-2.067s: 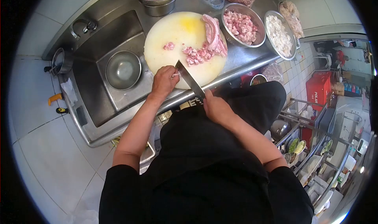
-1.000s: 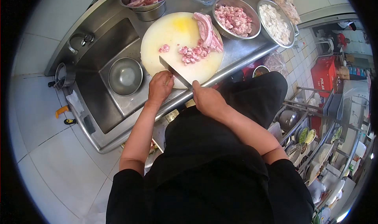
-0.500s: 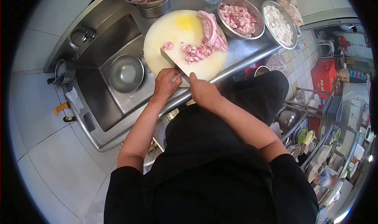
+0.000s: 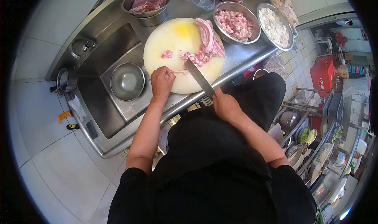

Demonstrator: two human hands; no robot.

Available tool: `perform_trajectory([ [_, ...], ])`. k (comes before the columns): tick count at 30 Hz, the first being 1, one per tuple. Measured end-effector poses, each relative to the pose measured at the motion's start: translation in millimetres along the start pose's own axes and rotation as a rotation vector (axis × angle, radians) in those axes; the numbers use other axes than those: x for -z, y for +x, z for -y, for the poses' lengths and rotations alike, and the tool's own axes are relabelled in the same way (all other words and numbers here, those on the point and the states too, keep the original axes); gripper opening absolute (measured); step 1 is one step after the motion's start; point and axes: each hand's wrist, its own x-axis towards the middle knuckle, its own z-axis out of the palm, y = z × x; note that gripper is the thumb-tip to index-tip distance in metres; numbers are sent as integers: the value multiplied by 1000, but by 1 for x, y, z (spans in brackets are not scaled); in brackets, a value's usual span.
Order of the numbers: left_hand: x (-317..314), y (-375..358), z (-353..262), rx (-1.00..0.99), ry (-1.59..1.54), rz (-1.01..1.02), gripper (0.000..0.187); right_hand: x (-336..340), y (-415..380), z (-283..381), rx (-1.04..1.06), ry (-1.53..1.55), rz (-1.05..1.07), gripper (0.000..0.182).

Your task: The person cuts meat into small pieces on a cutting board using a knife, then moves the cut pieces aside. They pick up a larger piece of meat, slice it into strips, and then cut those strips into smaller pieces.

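A thin strip of meat [image 4: 180,71] lies on the round cutting board [image 4: 161,39], its left end pinched in my left hand [image 4: 162,82]. My right hand [image 4: 227,105] grips the handle of a cleaver [image 4: 201,79], whose blade slants up and left over the board, its tip beside the cut meat pieces [image 4: 199,58]. A small pile of meat bits [image 4: 167,54] sits on the left of the board. Along the board's right side rests a long slab of meat [image 4: 209,37].
Right of the board stand a bowl of diced meat [image 4: 235,25] and a bowl of white pieces [image 4: 273,28]. Behind is a bowl of meat slices [image 4: 146,1]. The sink [image 4: 106,102] on the left holds a metal bowl [image 4: 127,82]. A steel rail edges the counter.
My right hand has moved right with the cleaver, away from my left hand. The strip of meat now shows between my left hand and the blade. The view has shifted slightly.
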Motion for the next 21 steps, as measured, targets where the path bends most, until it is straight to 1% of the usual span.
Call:
perform_trajectory([
  [1,3,4,1,55,40,19,8,3,0,5,13,14,-45,15],
  [2,6,6,0,93,12,72,8,5,0,9,22,28,-91,14],
  [3,9,10,-8,84,11,77,8,7,0,10,17,33,-98,14],
  [5,14,17,-25,350,-294,129,10,10,-1,12,16,52,-189,14],
  [6,12,21,-25,343,-294,131,10,14,-1,12,15,54,-196,14],
  [8,6,31,-23,346,-548,68,14,22,-2,8,9,53,-181,13],
  [9,5,35,-22,336,-547,70,14,23,-4,6,8,57,-190,13],
  [11,2,43,-18,228,-544,81,15,24,-6,3,3,93,-285,13],
  [12,2,49,-9,222,-545,80,15,29,-7,1,4,93,-292,13],
  [14,2,61,12,304,-492,102,28,39,-10,0,-38,58,-287,14],
  [15,-3,63,10,295,-493,106,28,41,-11,-4,-41,61,-297,14],
  [17,-21,63,2,-11,151,89,54,43,-11,-15,-102,121,-345,14],
  [18,-37,56,4,-43,112,243,82,45,-10,-22,-96,173,-379,17],
  [19,-34,52,-20,-102,167,357,96,49,-8,-27,-98,172,-386,17],
  [20,-41,53,-37,-96,127,429,102,54,-6,-32,-96,182,-419,18],
  [21,-49,55,-53,-104,123,431,102,59,-4,-37,-96,192,-453,20],
])
